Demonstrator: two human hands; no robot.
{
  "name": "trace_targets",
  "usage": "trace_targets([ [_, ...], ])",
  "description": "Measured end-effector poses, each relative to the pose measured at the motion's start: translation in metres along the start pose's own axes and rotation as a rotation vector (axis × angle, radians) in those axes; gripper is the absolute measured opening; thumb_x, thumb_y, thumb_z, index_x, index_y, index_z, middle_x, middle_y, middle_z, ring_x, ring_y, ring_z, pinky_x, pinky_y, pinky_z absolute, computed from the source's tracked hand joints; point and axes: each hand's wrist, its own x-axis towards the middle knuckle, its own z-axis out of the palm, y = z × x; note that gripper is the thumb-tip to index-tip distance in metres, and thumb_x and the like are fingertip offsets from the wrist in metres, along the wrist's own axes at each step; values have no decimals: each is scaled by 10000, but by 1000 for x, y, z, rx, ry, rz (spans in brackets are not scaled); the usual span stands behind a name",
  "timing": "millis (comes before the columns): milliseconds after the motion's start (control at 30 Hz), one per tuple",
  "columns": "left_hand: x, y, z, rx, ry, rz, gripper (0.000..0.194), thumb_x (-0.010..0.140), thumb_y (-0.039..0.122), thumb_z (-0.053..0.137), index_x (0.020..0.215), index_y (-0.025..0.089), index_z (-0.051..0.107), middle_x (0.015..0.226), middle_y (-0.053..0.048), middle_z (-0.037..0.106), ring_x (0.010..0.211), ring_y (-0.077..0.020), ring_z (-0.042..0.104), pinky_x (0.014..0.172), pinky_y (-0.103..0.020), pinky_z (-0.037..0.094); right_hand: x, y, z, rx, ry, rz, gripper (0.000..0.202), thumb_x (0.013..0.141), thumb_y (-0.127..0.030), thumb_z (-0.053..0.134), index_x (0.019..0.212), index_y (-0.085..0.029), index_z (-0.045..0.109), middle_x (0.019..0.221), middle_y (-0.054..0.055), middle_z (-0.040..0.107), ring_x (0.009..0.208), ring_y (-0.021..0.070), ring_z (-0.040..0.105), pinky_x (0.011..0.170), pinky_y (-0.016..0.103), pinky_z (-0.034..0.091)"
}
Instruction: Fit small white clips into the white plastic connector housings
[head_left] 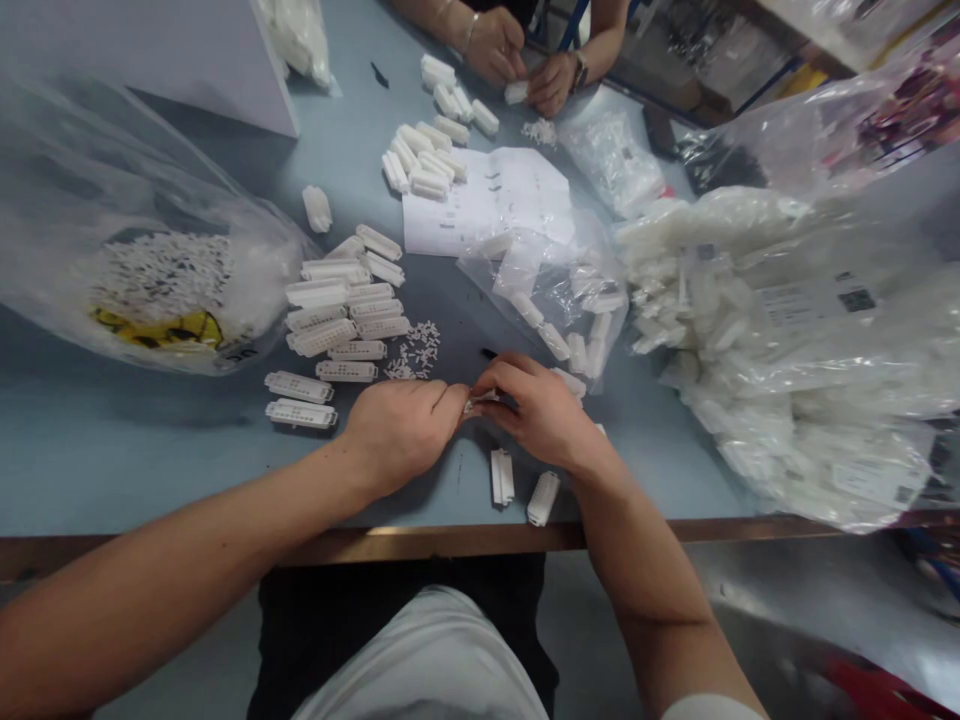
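My left hand (pixel 409 428) and my right hand (pixel 538 410) meet above the table near its front edge. Between their fingertips a small bit of a white plastic part (pixel 484 398) shows; fingers cover the rest. Both hands are closed on it. Just behind my left hand lies a heap of tiny white pieces (pixel 414 350). To its left are several white slotted plastic housings (pixel 322 335), loosely stacked. Closer to me, below my right hand, lie one white housing (pixel 502 477) and another white housing (pixel 543 498).
A clear bag of tiny white pieces (pixel 169 270) stands left. An open clear bag with white parts (pixel 551 300) lies beyond my right hand, near a printed sheet (pixel 435 225). Large filled bags (pixel 795 330) crowd the right. Across the table, a co-worker's hands (pixel 499 48) hold a white part.
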Motion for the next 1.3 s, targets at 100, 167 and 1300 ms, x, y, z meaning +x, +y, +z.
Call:
trace_targets([
  [100, 0, 1, -1, -34, -34, -4, 347, 1030, 299, 424, 866, 157, 695, 622, -41, 612, 568, -186, 583, 495, -316, 321, 1, 1, -2, 96, -48, 64, 126, 878, -160, 659, 975, -216, 600, 954, 41, 674, 890, 194, 626, 776, 310, 487],
  [167, 0, 1, -1, -50, -35, 2, 348, 1034, 304, 420, 899, 157, 704, 620, -38, 608, 571, -178, 577, 500, -310, 324, 0, 0, -2, 155, -59, 94, 181, 879, -171, 635, 1044, -212, 572, 997, 50, 679, 888, 193, 632, 768, 314, 493],
  [1300, 23, -13, -16, -1759, -228, -965, 163, 908, 124, 507, 1017, 118, 628, 869, -91, 727, 759, -148, 703, 763, -301, 609, 1, -14, 9, -10, 285, -104, 140, 978, -202, 553, 1034, -238, 676, 968, 52, 703, 931, 186, 638, 831, 327, 523],
])
